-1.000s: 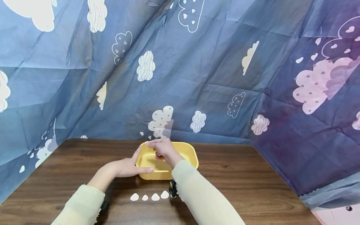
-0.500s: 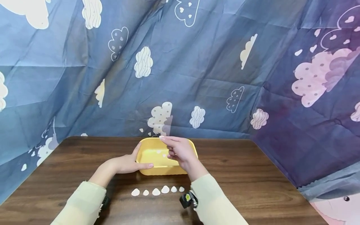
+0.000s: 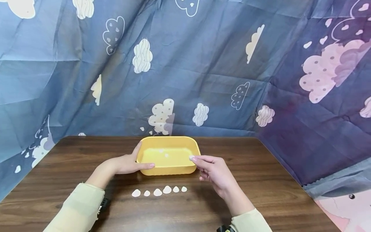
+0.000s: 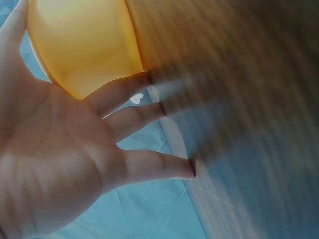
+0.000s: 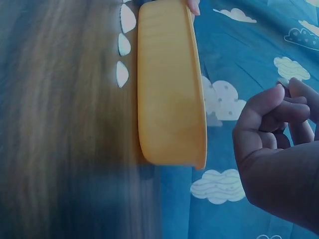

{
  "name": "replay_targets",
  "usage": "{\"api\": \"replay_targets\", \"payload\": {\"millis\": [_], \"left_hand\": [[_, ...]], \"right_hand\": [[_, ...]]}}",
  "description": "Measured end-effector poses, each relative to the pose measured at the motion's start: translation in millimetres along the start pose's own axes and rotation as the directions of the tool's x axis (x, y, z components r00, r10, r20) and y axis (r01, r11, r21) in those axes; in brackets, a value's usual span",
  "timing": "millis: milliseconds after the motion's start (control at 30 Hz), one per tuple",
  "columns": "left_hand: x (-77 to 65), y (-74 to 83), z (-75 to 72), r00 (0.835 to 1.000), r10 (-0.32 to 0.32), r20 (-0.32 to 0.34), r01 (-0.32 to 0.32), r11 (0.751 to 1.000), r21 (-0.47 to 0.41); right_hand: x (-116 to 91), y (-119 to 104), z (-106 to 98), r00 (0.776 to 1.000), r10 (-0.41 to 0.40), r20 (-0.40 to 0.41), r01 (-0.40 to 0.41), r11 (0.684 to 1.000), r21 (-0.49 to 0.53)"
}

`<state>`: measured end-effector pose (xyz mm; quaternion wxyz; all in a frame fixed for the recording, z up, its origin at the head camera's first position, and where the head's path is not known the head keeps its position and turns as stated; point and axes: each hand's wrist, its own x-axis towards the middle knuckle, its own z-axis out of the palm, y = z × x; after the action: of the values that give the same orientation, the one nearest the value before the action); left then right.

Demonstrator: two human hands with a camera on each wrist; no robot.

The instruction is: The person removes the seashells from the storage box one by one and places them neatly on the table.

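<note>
The right hand (image 3: 215, 172) is pinching a small white piece (image 3: 192, 158), while the left hand (image 3: 124, 165), fingers extended, is steadying the yellow tray (image 3: 168, 170) that is lying lengthwise between them. Closer to the person, the row of white pieces (image 3: 157, 192) is running parallel (its end piece is sitting nearest the right hand), with open tabletop (image 3: 213, 206) extending rightward beneath that hand.

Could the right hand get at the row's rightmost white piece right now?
Probably yes: nothing visible lies between the right hand and the rightmost white piece, though the pinched white item might need putting down first.
</note>
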<state>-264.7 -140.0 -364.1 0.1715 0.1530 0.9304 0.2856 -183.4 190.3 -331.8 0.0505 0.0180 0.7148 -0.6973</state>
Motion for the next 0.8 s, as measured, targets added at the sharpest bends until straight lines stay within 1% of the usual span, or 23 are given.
{"api": "replay_targets", "payload": {"millis": [100, 300, 433, 633, 800], "left_hand": [[-2.2, -4.9, -0.7, 1.000, -0.010, -0.002, 0.010, 1.000, -0.012], [-3.3, -10.5, 0.0, 1.000, -0.005, -0.003, 0.004, 1.000, -0.029], [-2.6, -8.9, -1.2, 1.000, -0.010, 0.001, 0.010, 1.000, -0.024], [1.7, -2.9, -3.0, 1.000, -0.009, 0.000, 0.009, 1.000, -0.017], [1.8, -0.6, -3.6, 1.000, 0.000, -0.002, 0.000, 1.000, -0.012]], "right_hand": [[-3, 5, -1, 1.000, -0.002, 0.018, 0.002, 1.000, -0.024], [-4, 18, -2, 0.998, 0.032, 0.046, -0.030, 0.999, -0.039], [-3, 25, -2, 0.995, 0.058, 0.078, -0.056, 0.998, -0.035], [-4, 30, -5, 0.991, 0.066, 0.117, -0.062, 0.997, -0.040], [-4, 33, -11, 0.983, 0.084, 0.164, -0.073, 0.995, -0.071]]}}
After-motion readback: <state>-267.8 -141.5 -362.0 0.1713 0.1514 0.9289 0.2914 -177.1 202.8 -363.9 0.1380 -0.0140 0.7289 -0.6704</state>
